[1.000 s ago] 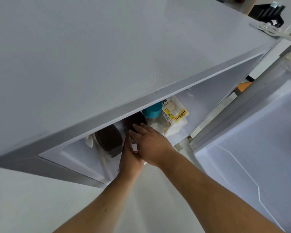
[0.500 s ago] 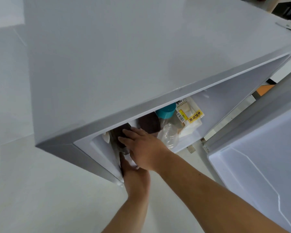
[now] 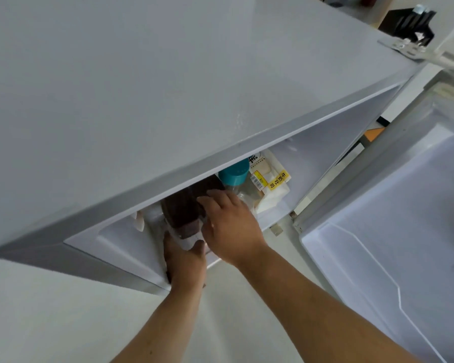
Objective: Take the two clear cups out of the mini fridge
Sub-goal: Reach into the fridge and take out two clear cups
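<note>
White floor [image 3: 37,323] is seen under a grey mini fridge [image 3: 168,87], viewed from above its top panel. Its door [image 3: 391,244] is swung wide open on the right, white liner facing up. A metal hinge plate [image 3: 409,48] is seen at the top right corner.

Both cups are inside, at the left of the opening, and both are filled with something dark brown.
- near cup [image 3: 180,216]: tilted, long axis running from the front lip back under the top panel. Its clear end points out toward the person; whether that end is rim or base cannot be told.
- far cup [image 3: 207,187]: just behind and right of it, mostly hidden under the top panel; its axis cannot be read.

Left hand [image 3: 186,263]: brought in from below, thumb and fingers curled round the near cup's outer end, so that cup is gripped.

Right hand [image 3: 232,229]: laid over the far cup, bent fingers [image 3: 215,195] touching its dark side. The thumb is hidden, so a closed grip cannot be confirmed.

Right of the cups, a bottle with a teal cap [image 3: 233,175] is seen, then a bread pack [image 3: 270,187] with a yellow label.
</note>
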Demonstrator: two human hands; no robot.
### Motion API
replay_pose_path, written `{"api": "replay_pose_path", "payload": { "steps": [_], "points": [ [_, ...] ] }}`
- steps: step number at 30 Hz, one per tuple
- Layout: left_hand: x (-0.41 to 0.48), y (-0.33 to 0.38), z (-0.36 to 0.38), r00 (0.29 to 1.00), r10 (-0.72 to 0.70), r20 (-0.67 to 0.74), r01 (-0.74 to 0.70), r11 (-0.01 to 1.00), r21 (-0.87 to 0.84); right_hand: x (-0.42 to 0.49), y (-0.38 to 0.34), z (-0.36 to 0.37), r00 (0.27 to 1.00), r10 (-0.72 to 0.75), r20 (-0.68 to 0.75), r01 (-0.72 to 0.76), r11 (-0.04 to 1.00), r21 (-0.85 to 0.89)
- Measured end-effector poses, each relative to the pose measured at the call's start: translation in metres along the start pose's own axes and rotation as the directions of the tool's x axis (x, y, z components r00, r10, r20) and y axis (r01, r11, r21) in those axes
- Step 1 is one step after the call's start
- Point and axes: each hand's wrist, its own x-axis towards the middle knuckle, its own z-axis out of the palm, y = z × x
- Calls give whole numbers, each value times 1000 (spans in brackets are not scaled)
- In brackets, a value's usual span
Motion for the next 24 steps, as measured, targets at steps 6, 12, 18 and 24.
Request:
{"api": "replay_pose_path", "payload": {
  "steps": [6,12,18,24],
  "points": [
    [-14,6,5,977,-200,75,180,960,214,-6,51,-10,948,319,8,-317,943,-103],
    [-21,26,26,862,193,470,-443,737,510,-4,65,-6,952,272,141,-256,959,-126],
    [-3,31,60,725,331,604,-688,380,618,-38,69,-30,961,275,17,-270,954,-133],
    [6,27,99,728,267,631,-686,274,674,-71,89,-45,925,381,10,-378,922,-88]
  ]
}}
